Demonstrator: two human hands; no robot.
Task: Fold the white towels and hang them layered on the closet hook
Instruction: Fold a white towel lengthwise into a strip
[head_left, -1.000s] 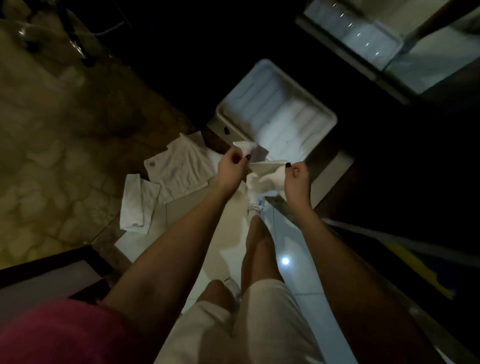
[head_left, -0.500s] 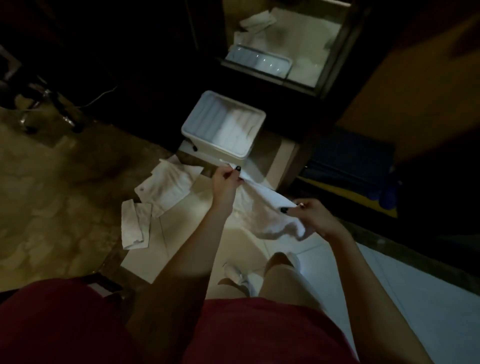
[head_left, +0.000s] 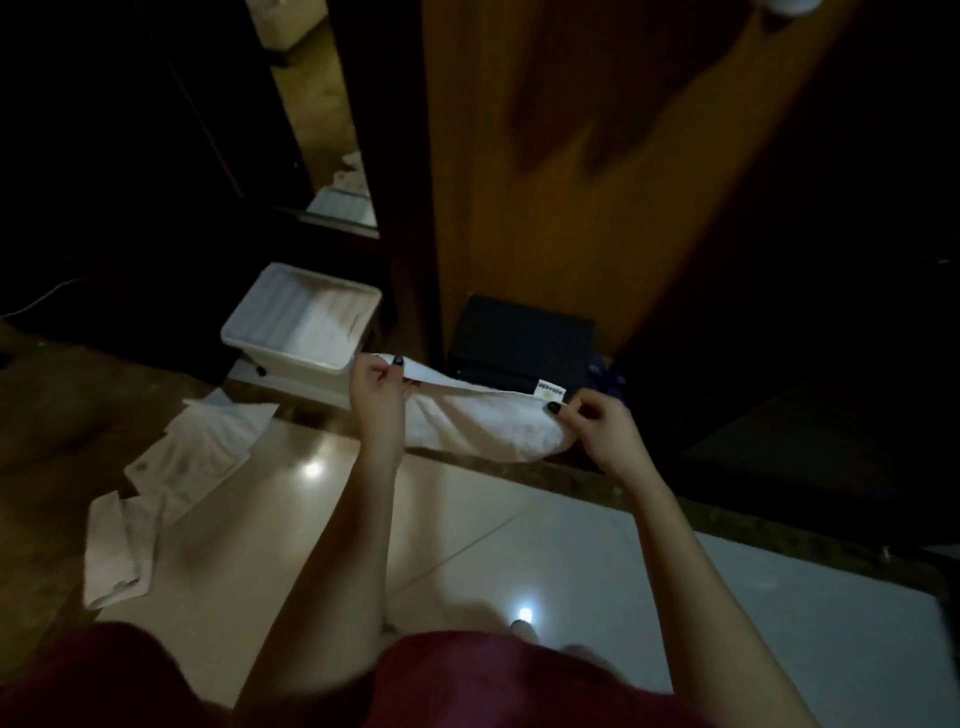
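A white towel (head_left: 483, 421) hangs stretched between my two hands in front of me, sagging in the middle. My left hand (head_left: 376, 387) pinches its left corner. My right hand (head_left: 592, 423) pinches the right corner, where a small label shows. Two more white towels lie on the floor at the left: one spread flat (head_left: 202, 452) and one folded narrow (head_left: 117, 551). No hook can be made out in the dim room.
A white plastic bin (head_left: 291, 325) stands on the floor beyond my left hand. A wooden closet door (head_left: 597, 171) rises straight ahead, with a dark box (head_left: 519, 340) at its foot. A mirror strip (head_left: 332, 156) is at the upper left. Glossy tiles (head_left: 519, 530) lie underfoot.
My hands have moved apart and pulled the bunched towel out to its full width. The view has lifted and swung right, towards the wooden door.
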